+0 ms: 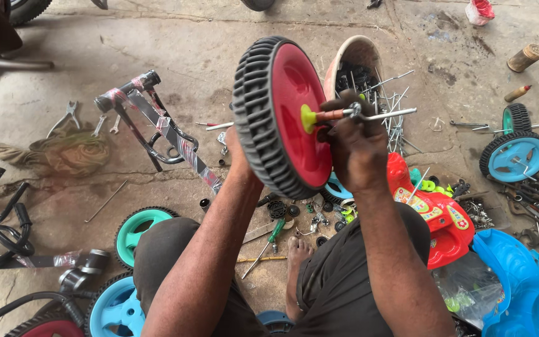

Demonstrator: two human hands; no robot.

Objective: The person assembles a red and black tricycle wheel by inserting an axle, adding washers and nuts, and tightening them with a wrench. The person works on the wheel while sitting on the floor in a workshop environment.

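Up in the centre of the frame, the red wheel with its grey tread stands on edge between both hands. The left hand cups its tread from behind, fingers hidden. The right hand has fingers clamped on the metal axle jutting from the yellow-green hub.

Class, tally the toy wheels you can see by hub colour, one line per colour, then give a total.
Red hub: 2, the held wheel and one at bottom left
Blue hub: 2
Teal hub: 2
Total: 6
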